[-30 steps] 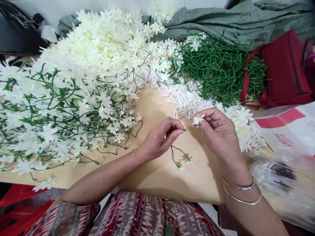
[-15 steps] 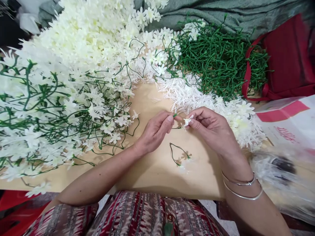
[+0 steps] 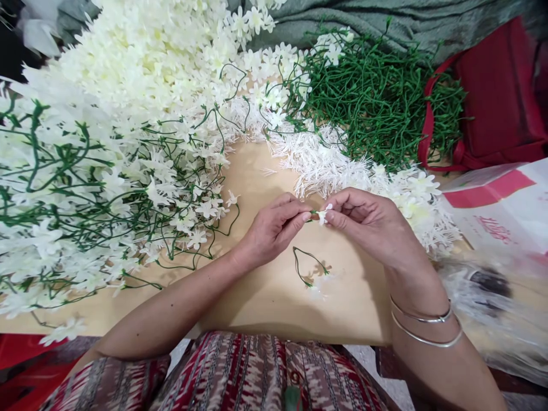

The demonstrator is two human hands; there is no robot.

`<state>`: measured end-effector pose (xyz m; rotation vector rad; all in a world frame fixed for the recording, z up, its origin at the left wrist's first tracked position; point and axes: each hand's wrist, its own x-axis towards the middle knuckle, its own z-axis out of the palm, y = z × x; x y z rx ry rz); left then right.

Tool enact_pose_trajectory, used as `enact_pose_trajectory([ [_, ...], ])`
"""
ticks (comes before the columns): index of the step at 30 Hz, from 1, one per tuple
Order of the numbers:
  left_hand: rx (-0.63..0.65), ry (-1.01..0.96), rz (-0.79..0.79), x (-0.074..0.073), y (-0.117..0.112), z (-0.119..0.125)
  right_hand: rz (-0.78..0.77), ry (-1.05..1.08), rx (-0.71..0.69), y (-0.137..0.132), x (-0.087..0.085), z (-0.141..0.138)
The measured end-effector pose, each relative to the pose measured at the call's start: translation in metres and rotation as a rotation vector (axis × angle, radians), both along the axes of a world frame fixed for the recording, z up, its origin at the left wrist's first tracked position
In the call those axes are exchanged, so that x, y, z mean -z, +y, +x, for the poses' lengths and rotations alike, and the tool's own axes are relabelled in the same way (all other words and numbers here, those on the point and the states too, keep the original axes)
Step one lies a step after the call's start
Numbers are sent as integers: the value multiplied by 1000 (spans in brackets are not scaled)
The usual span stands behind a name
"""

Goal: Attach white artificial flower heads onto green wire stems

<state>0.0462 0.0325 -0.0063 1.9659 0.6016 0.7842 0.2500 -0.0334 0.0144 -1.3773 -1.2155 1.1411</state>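
Above the middle of the table, my left hand [image 3: 278, 225] pinches a green plastic stem [image 3: 313, 213] whose tip pokes out past the thumb. My right hand [image 3: 363, 220] grips a small white artificial flower [image 3: 323, 216] between thumb and forefinger. Stem tip and flower meet between the hands; whether the stem has entered the flower I cannot tell. Below them a bent green stem [image 3: 296, 260] lies on the table, beside a blurred pale flower [image 3: 319, 283]. Two silver bangles circle my right wrist.
Assembled white flowers with stems [image 3: 107, 194] heap up at left, below loose white petals [image 3: 141, 57]. White stamens [image 3: 321, 160] line the table's [image 3: 252, 177] far side. Green stems [image 3: 381, 103], a red bag [image 3: 499, 97], a printed white bag [image 3: 500, 211] and clear plastic [image 3: 483, 302] occupy the right.
My hands have come closer together, and the stem tip now meets the white flower. The bent stem below lies as before.
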Motion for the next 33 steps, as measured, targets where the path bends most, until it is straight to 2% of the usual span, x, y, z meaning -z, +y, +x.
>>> enact_pose_trajectory([
  [9,137,144,125,-3,5,-8,-75,-1,-121,0,-6,3],
  [14,199,190,142,-5,8,-10,-84,-46,-104,-2,-4,2],
  [24,248,205,170,-6,12,-11,-61,-47,-154,0,0,-1],
  [33,222,187,214,-1,10,-11,-73,7,-112,1,5,-6],
])
